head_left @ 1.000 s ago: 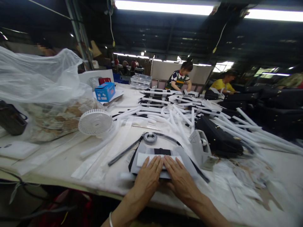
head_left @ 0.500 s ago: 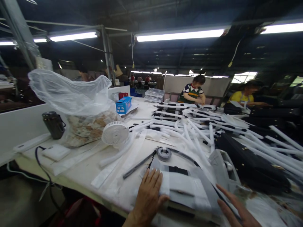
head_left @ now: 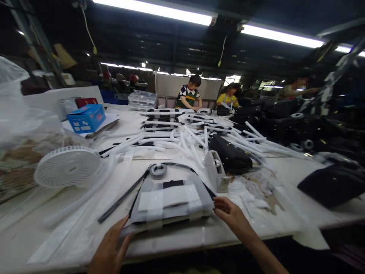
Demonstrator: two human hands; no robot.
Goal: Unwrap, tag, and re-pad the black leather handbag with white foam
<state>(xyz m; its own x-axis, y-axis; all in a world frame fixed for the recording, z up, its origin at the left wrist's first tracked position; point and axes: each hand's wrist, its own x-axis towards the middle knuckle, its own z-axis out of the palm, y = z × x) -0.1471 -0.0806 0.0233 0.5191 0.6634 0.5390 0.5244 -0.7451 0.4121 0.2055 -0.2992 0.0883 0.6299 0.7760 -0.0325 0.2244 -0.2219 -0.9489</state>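
Observation:
A flat wrapped bundle (head_left: 168, 203), grey with a black middle and white foam strips taped across it, lies on the white table (head_left: 199, 236) right in front of me. My left hand (head_left: 110, 247) grips its near left corner. My right hand (head_left: 232, 215) holds its right edge with curled fingers. A roll of grey tape (head_left: 158, 170) sits just behind the bundle. A grey tape dispenser (head_left: 215, 169) stands to the right of it.
A small white fan (head_left: 67, 165) and a clear plastic bag (head_left: 17, 125) are at the left, a blue box (head_left: 85, 118) behind. White foam tubes (head_left: 182, 139) and black bags (head_left: 230, 154) cover the middle. Other people (head_left: 189, 95) work at the far end. Black bags are stacked at the right.
My hands moved from lying flat on top of the bundle to its left corner and right edge. The view swung to the right.

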